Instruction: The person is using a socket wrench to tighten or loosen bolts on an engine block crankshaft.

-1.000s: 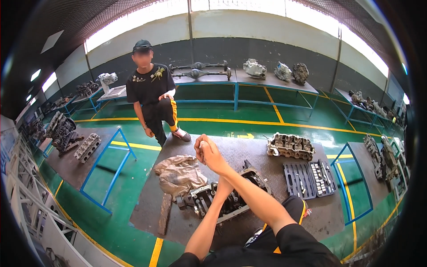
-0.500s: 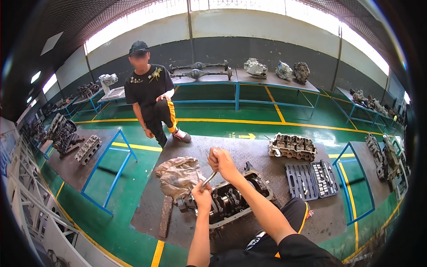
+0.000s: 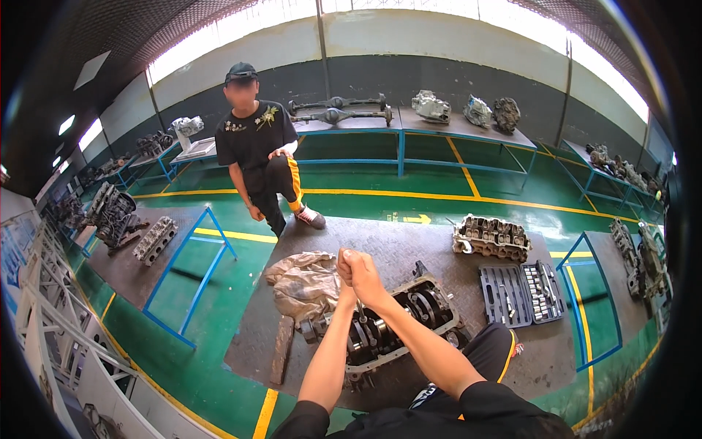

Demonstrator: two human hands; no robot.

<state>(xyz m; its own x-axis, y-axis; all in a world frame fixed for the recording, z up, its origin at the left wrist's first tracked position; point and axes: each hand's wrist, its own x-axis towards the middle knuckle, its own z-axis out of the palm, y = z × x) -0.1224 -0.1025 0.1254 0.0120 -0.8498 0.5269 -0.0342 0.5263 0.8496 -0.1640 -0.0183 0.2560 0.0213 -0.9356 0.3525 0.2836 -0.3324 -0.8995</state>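
Note:
An engine block [image 3: 440, 344] lies on the metal tabletop with its crankshaft [image 3: 380, 329] showing. Above its left half my two fists are close together, both arms stretched forward. My right hand [image 3: 365, 276] is closed round the upper part of a metal wrench [image 3: 361, 313], whose shaft runs down toward the crankshaft. Tucked against it, my left hand [image 3: 346, 290] is closed too, partly hidden by the right one, and seems to grip the same wrench. The wrench's lower end sits among the crankshaft parts and cannot be made out clearly.
A crumpled cloth [image 3: 301, 282] and a wooden block [image 3: 281, 350] lie left of the engine. Right of it are a cylinder head [image 3: 491, 238] and an open socket set [image 3: 504, 296]. A person [image 3: 257, 146] rests one foot on the table's far left corner.
My left hand has risen from the wrench's lower end to meet the right. The wrench has swung from slanting to nearly upright. The whole view has shifted slightly.

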